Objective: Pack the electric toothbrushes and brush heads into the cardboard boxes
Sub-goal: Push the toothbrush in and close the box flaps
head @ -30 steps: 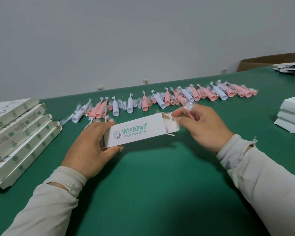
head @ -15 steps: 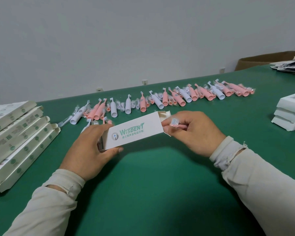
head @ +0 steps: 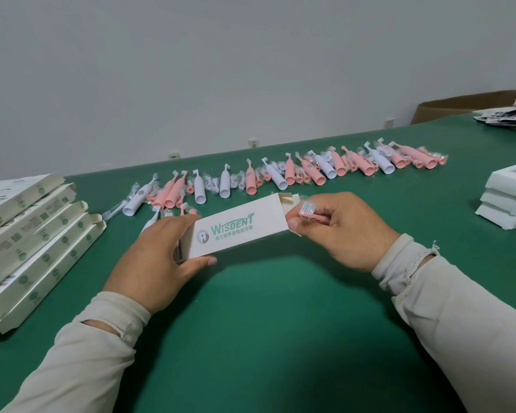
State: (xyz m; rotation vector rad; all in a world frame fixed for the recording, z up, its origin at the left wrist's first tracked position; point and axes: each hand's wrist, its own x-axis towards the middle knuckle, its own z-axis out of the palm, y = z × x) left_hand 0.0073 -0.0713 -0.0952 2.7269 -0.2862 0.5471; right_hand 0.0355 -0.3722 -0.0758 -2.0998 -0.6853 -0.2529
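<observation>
My right hand (head: 344, 226) has come in toward the middle of the frame: a second ago it hung off the open end of the Wisdent box (head: 236, 231) with the wrapped pink brush head (head: 309, 210) held clear, and now the head sits right at the box's mouth, just beside the raised end flaps. My fingers and thumb are curled narrow around its stem, bristles showing through the clear wrap. My left hand (head: 158, 257) grips the closed end of the box as before, thumb under the lower edge, fingers over the top, holding it tilted just above the green table (head: 265, 338).

Whether a toothbrush handle is already inside, I cannot tell; the interior is hidden. I judge that the head goes in next, then the flaps get tucked.

Most of the job remains: the row of pink and white toothbrushes (head: 280, 174) stretches across the upper middle, flat unfilled cartons (head: 27, 234) wait at left, and a stack of white boxes (head: 510, 201) sits at the right edge.
</observation>
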